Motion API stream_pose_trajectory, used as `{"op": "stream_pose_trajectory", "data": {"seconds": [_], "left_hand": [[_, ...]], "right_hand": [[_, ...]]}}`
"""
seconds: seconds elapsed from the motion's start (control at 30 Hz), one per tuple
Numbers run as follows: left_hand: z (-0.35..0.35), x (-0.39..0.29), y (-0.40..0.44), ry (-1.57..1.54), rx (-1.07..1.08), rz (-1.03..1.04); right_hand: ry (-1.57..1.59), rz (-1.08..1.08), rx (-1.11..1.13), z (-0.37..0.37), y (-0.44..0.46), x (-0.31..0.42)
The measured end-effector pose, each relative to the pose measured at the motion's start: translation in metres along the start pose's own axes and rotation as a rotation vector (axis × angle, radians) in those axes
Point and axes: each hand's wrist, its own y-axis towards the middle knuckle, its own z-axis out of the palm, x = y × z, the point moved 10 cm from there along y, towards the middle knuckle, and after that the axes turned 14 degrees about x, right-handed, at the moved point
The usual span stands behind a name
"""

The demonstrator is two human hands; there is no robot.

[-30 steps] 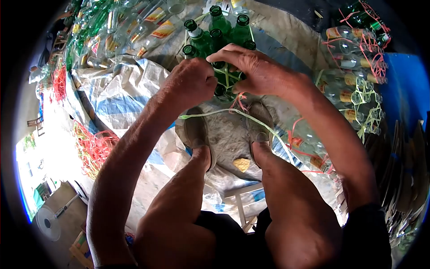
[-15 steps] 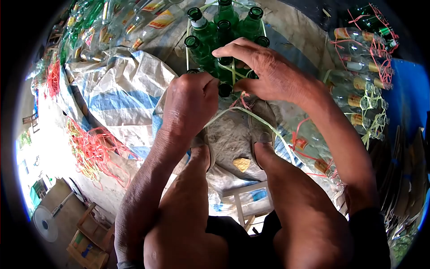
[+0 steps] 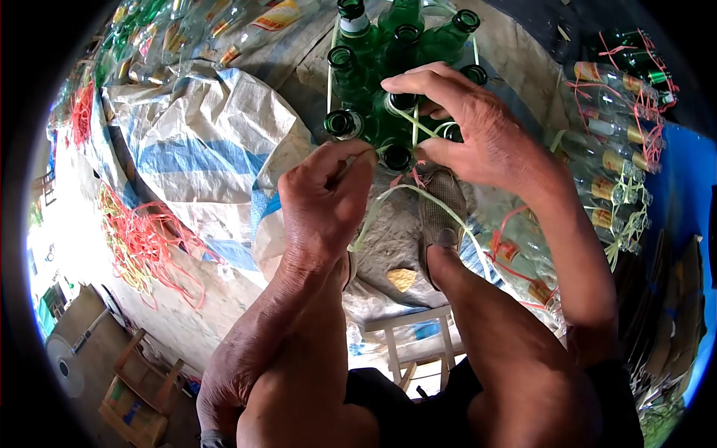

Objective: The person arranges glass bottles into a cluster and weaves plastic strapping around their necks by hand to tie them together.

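Note:
Several green bottles (image 3: 349,71) stand upright in a tight group, with pale green plastic twine (image 3: 329,82) around and between them. My left hand (image 3: 328,194) is closed at the near left of the group, thumb and forefinger pinched on the twine beside a bottle mouth. My right hand (image 3: 474,123) arches over the near right bottles, fingers curved and apart; twine runs near its fingertips, and whether it touches any is unclear. A loose twine end (image 3: 441,201) curves down below the bottles, near a pink knot (image 3: 416,177).
Clear bottles (image 3: 609,160) bound with pink and green twine lie at the right. Loose bottles (image 3: 276,19) lie at the upper left. A white and blue woven sheet (image 3: 202,149), a pink twine heap (image 3: 146,231) and a stool (image 3: 407,321) are also around.
My left hand has closed in and turned upright beside the near bottles, pulling at the twine. The bottles and my right hand appear further right as the view shifted.

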Motion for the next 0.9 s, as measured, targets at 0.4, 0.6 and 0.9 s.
{"op": "stream_pose_trajectory", "data": {"seconds": [0.4, 0.6, 0.9], "left_hand": [[0.021, 0.06, -0.004, -0.593, 0.154, -0.314], [0.033, 0.075, 0.004, -0.772, 0.257, -0.396], [0.036, 0.083, 0.016, -0.777, 0.24, -0.307]], "right_hand": [[0.045, 0.027, 0.013, -0.001, 0.004, 0.002], [0.089, 0.088, 0.042, -0.001, 0.005, 0.003], [-0.155, -0.003, 0.033, -0.006, 0.015, 0.036]]}}
